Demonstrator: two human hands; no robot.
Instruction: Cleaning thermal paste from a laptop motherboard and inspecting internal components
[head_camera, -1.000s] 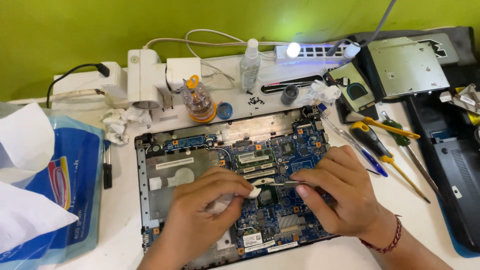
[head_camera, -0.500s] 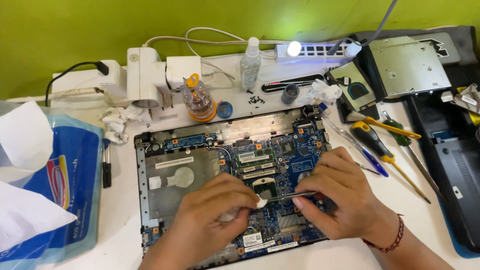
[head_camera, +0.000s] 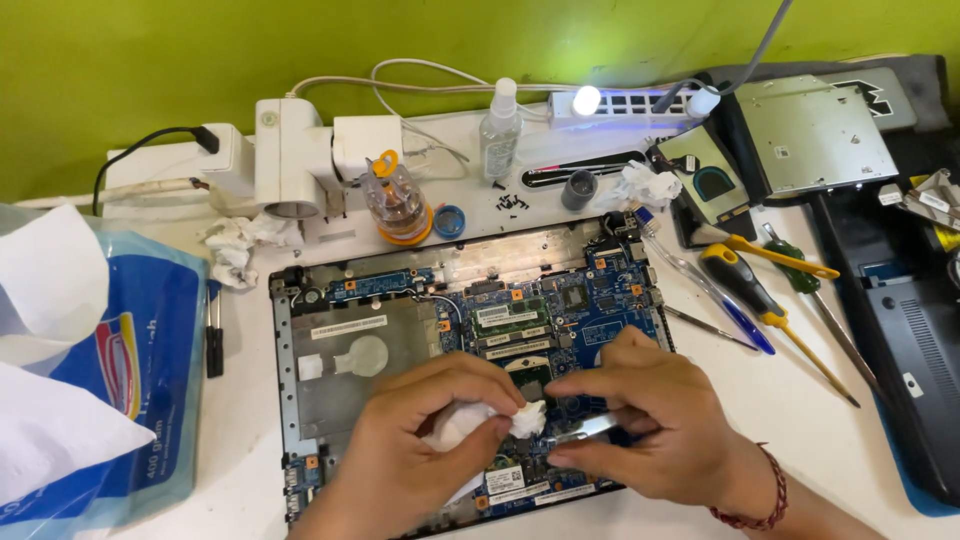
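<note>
Green wall stood behind a cluttered white desk (head_camera: 860, 440), where an opened laptop base (head_camera: 400, 330) lay with its blue circuit board (head_camera: 600, 300) exposed. The left hand (head_camera: 420, 450) was closed around a wad of white tissue (head_camera: 500, 420), pressing its tip down onto the board near the dark square chip (head_camera: 530, 378). The right hand (head_camera: 650, 425) pinched a thin metal tool (head_camera: 585, 430) between thumb and fingers, its grip closed, the tip lying just beside the tissue.

The step in hand looked like wiping residue off the board around the chip — the next move would likely call for a light, steady dab with the tool kept flat so nothing on the board got scratched.

At the far side stood a small clear bottle with an orange base (head_camera: 397, 205) holding clear liquid, and beside it a slim spray bottle (head_camera: 499, 135) — how full it was could not be told. A blue tissue pack (head_camera: 130, 380) lay at the left with white sheets sticking out. Screwdrivers with yellow handles (head_camera: 750, 290) lay to the right of the laptop base, and crumpled tissue (head_camera: 235, 245) sat near its far left corner.
</note>
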